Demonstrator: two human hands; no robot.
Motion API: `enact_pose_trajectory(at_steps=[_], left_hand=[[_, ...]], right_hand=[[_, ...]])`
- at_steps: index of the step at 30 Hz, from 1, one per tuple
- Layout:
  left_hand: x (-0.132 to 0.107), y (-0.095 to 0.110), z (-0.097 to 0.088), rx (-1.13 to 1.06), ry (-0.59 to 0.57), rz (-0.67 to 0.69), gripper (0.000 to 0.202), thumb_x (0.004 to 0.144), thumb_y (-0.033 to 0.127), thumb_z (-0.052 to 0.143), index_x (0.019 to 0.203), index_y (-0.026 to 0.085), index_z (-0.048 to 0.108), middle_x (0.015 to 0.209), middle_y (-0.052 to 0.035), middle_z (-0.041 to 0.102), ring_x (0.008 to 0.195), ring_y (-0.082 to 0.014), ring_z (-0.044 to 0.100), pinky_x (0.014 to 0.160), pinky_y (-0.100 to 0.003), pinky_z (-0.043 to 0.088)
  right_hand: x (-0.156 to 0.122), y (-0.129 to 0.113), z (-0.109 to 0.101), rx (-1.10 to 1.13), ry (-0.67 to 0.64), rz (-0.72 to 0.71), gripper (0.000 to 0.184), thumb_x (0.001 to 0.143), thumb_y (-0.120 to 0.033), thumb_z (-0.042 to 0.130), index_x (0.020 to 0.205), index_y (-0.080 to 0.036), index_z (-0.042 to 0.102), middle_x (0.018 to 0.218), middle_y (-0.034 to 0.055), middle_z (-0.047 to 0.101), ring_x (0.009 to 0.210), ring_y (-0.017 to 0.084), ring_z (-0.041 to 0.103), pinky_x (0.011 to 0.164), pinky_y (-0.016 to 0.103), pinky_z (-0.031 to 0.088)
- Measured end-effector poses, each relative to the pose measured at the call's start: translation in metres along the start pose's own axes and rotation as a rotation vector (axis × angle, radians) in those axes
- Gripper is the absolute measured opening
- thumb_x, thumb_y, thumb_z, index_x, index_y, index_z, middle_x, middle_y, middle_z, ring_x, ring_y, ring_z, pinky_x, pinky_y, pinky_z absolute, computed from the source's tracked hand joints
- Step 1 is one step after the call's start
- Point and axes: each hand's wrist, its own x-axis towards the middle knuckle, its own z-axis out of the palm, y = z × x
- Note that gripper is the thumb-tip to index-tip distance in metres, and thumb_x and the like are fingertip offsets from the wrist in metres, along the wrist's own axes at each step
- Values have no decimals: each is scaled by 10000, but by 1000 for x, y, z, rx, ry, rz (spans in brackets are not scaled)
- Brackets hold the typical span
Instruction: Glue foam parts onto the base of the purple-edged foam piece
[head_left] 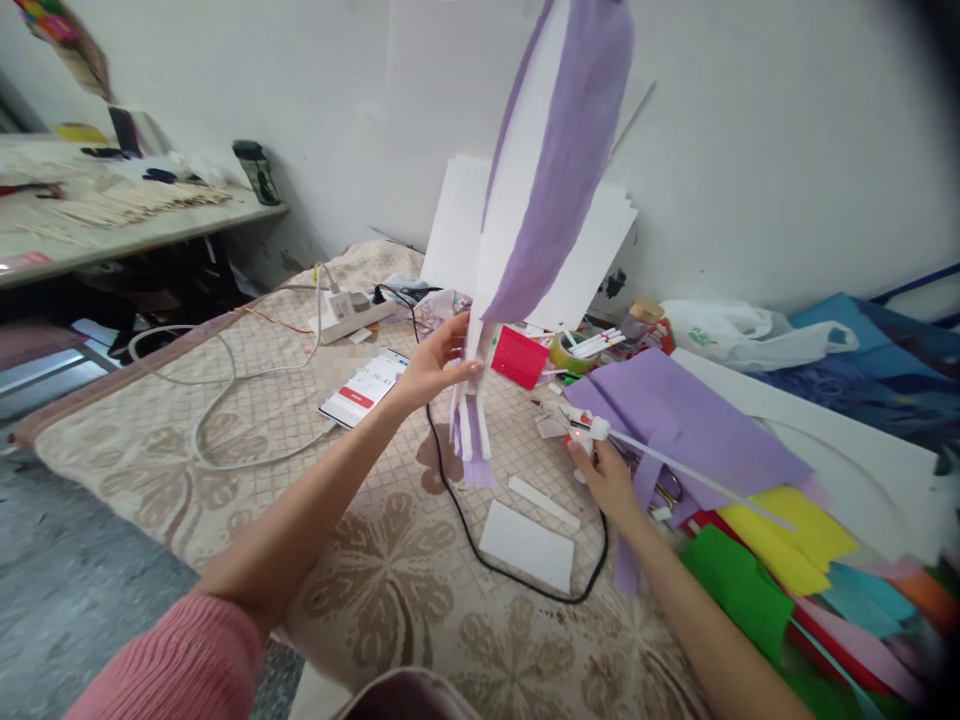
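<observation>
Purple-and-white tall foam leaf shape (540, 190) stands upright above the patterned beige table cover (375, 570), pinched near its narrow lower stem by the left hand (435, 365), fingers clamped around it. It looks light, bendy and easily creased, so the stem seems the firmest hold. Nearer, the right hand (604, 475) grips a white glue gun (592, 430). Beyond lie a purple foam sheet (690, 420) and white boards (592, 260).

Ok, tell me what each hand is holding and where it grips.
Left hand holds the tall purple-and-white foam piece upright by its narrow lower end. Right hand grips the glue gun by its handle.
</observation>
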Motion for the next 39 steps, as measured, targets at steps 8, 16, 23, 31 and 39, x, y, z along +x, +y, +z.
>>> enact_pose_trajectory(at_steps=[8,16,23,31,39], left_hand=[[0,-5,0,-2,-6,33,682,734,369,792,1350,232,531,1315,-118,591,1136,-256,585,963,-378,480],[-1,-6,0,6,-11,44,674,737,382,789,1342,231,533,1310,-121,589,1147,-264,578,974,-384,474],[-1,-6,-1,18,-11,44,689,737,368,784,1359,236,518,1328,-118,578,1157,-266,575,980,-393,474],[-1,-7,1,-11,-16,55,652,732,366,799,1315,215,546,1304,-125,591,1159,-269,577,978,-380,460],[-1,-9,1,-19,-15,65,660,720,370,811,1308,221,551,1305,-124,591,1162,-267,573,973,-380,465]], right_hand=[[-28,-3,-15,-31,-65,-60,504,911,-533,486,1262,-175,530,1279,180,597,1155,307,581,978,540,463],[-37,-5,-14,0,-25,6,460,911,-494,531,1241,-177,482,1220,170,600,1006,258,635,866,474,540],[-46,-35,-19,-150,207,-32,295,879,-477,581,931,-193,519,832,31,556,753,198,539,711,373,479],[-44,-124,18,136,-18,-346,315,806,-389,715,918,-236,464,815,-6,525,705,160,507,655,304,464],[-31,-149,38,312,21,-306,459,707,-352,779,948,-250,402,860,-23,458,707,148,480,649,305,443]])
